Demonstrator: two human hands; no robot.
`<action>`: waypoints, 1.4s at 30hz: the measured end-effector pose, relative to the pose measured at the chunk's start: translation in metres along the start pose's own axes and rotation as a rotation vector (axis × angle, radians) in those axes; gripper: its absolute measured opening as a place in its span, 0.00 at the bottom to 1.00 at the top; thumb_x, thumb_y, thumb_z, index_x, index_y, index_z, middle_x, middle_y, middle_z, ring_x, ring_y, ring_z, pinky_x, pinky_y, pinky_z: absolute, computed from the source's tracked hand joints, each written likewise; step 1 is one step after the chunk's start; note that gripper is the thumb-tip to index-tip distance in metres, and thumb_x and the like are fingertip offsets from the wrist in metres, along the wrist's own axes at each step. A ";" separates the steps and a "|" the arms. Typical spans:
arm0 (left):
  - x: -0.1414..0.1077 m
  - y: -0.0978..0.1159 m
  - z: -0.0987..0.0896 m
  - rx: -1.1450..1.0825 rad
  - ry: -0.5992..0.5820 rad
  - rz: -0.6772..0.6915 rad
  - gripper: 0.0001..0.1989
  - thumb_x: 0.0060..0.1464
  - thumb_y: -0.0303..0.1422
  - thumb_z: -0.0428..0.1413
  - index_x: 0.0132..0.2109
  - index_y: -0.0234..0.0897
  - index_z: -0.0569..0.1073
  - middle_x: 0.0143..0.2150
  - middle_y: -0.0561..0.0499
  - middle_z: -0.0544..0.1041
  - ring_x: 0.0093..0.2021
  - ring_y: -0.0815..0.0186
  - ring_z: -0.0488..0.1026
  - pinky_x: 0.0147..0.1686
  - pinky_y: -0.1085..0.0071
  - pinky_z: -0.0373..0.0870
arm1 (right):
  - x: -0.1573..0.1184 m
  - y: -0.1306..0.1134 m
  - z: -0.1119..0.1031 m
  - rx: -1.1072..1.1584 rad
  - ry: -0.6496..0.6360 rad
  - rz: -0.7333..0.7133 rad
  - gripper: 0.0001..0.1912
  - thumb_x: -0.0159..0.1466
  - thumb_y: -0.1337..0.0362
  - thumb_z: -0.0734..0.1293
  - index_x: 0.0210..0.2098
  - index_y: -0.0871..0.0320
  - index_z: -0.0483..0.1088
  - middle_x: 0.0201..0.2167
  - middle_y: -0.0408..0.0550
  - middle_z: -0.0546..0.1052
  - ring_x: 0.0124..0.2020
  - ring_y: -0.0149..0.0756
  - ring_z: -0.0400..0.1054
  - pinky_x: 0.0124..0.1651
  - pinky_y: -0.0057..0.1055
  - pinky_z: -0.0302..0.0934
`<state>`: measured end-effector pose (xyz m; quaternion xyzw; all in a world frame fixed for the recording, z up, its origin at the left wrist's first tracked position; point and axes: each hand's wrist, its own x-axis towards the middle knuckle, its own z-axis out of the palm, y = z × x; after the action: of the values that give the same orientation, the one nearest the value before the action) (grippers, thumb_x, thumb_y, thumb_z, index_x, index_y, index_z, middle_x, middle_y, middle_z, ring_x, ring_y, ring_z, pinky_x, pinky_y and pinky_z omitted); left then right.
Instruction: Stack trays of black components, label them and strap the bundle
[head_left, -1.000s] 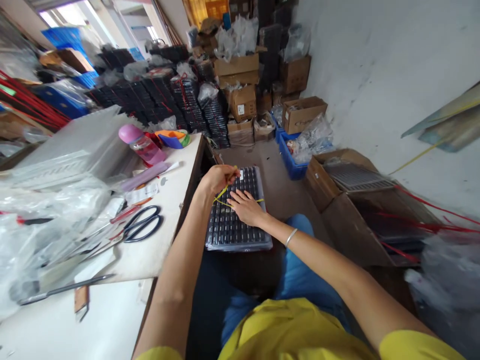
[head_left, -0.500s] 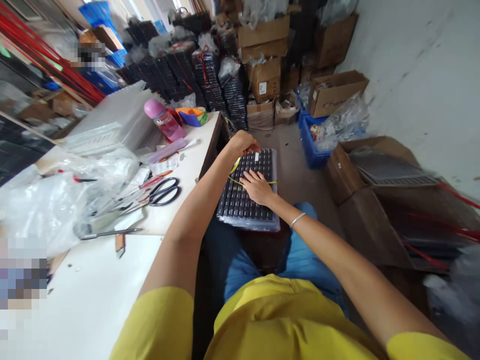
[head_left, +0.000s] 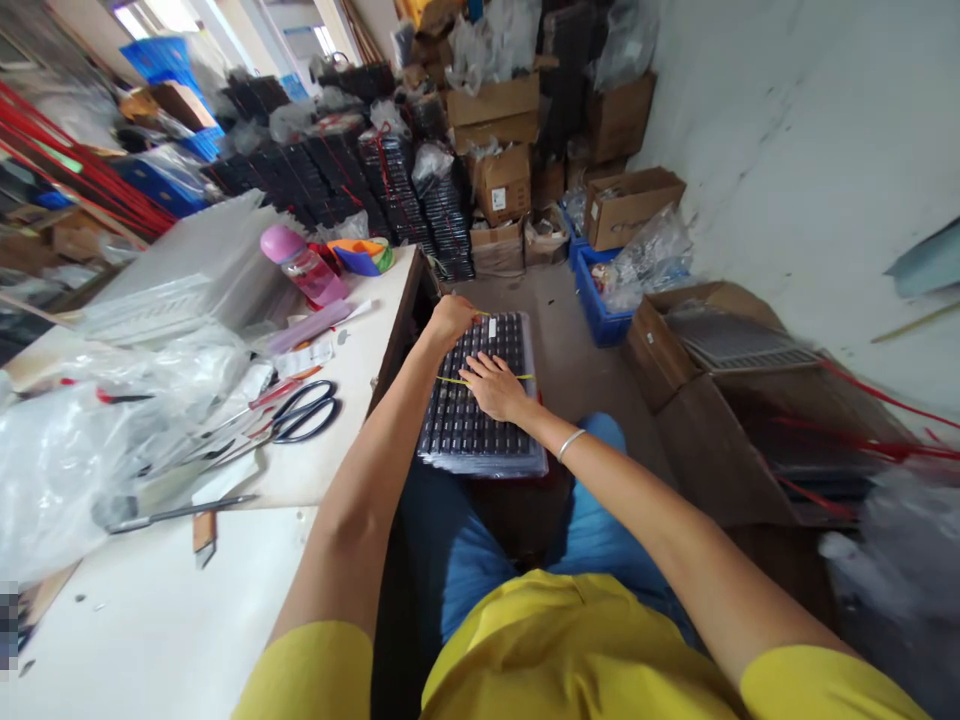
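Note:
In front of my knees is a stack of clear plastic trays (head_left: 480, 462) whose top one holds rows of small black pieces. A thin yellow strap (head_left: 452, 380) runs across the top, and a small white label (head_left: 492, 328) lies near the far end. My right hand (head_left: 495, 388) presses flat on the stack, fingers spread, over part of the strap. At the far left corner, my left hand (head_left: 454, 318) is closed, with a bit of yellow strap showing at its fingertips. Its palm side is hidden.
Scissors (head_left: 306, 412), a box cutter (head_left: 203, 538), a pink bottle (head_left: 304, 268) and plastic bags (head_left: 127, 430) are on the white table (head_left: 150, 610) at left. An open carton (head_left: 675, 365) and a blue crate (head_left: 604, 315) stand at right. Tied black stacks (head_left: 390, 180) line the back.
The strap's loose curve at the stack's left side no longer shows, and the strap lies straighter. My left hand has dropped closer to the far left corner. My right hand stays flat on top.

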<state>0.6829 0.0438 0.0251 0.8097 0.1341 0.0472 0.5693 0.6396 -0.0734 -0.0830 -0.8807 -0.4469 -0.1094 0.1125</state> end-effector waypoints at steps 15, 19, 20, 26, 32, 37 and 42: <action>0.010 0.002 -0.001 -0.259 0.160 0.179 0.09 0.50 0.25 0.49 0.23 0.35 0.66 0.16 0.58 0.58 0.16 0.75 0.50 0.18 0.76 0.47 | 0.009 -0.014 0.005 -0.001 -0.031 0.089 0.22 0.67 0.66 0.53 0.58 0.67 0.60 0.62 0.61 0.60 0.62 0.55 0.50 0.60 0.55 0.45; 0.002 0.008 0.000 -0.277 0.154 0.219 0.10 0.51 0.25 0.49 0.23 0.34 0.66 0.16 0.57 0.57 0.17 0.75 0.50 0.19 0.76 0.48 | 0.009 -0.015 0.007 -0.004 -0.012 0.104 0.22 0.67 0.66 0.52 0.58 0.66 0.60 0.62 0.60 0.61 0.62 0.53 0.50 0.61 0.54 0.44; 0.000 0.013 -0.001 -0.278 0.154 0.231 0.10 0.51 0.25 0.49 0.23 0.34 0.66 0.16 0.57 0.58 0.17 0.75 0.51 0.19 0.76 0.48 | 0.008 -0.015 0.007 -0.003 -0.010 0.105 0.22 0.67 0.66 0.52 0.58 0.66 0.60 0.62 0.59 0.61 0.62 0.53 0.50 0.60 0.54 0.44; -0.017 0.046 -0.026 -0.089 0.155 0.380 0.09 0.52 0.24 0.49 0.25 0.33 0.68 0.18 0.57 0.59 0.19 0.75 0.54 0.21 0.76 0.50 | 0.009 -0.012 0.007 0.020 -0.003 0.098 0.23 0.68 0.66 0.51 0.58 0.66 0.61 0.62 0.60 0.60 0.63 0.54 0.50 0.60 0.54 0.43; -0.067 0.001 -0.033 0.121 0.176 0.323 0.09 0.56 0.28 0.47 0.29 0.35 0.67 0.21 0.56 0.62 0.22 0.72 0.58 0.24 0.75 0.56 | 0.007 -0.012 0.003 0.063 -0.033 0.095 0.23 0.68 0.67 0.50 0.59 0.66 0.60 0.63 0.60 0.59 0.64 0.52 0.47 0.62 0.53 0.41; -0.119 -0.068 -0.010 0.376 0.098 0.238 0.09 0.53 0.27 0.48 0.27 0.37 0.70 0.25 0.52 0.72 0.27 0.67 0.67 0.30 0.72 0.60 | 0.009 -0.009 -0.008 0.162 -0.118 0.106 0.22 0.65 0.69 0.57 0.58 0.65 0.62 0.63 0.60 0.58 0.65 0.51 0.46 0.63 0.52 0.40; -0.125 -0.101 0.010 0.635 0.167 0.175 0.10 0.52 0.27 0.46 0.29 0.36 0.72 0.29 0.45 0.75 0.33 0.60 0.71 0.35 0.67 0.61 | 0.019 0.017 -0.052 0.338 -0.213 0.183 0.13 0.66 0.67 0.59 0.39 0.62 0.75 0.43 0.56 0.77 0.47 0.41 0.70 0.52 0.36 0.60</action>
<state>0.5489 0.0327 -0.0629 0.9484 0.1184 0.1177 0.2695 0.6593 -0.0840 -0.0295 -0.8927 -0.3866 0.0712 0.2201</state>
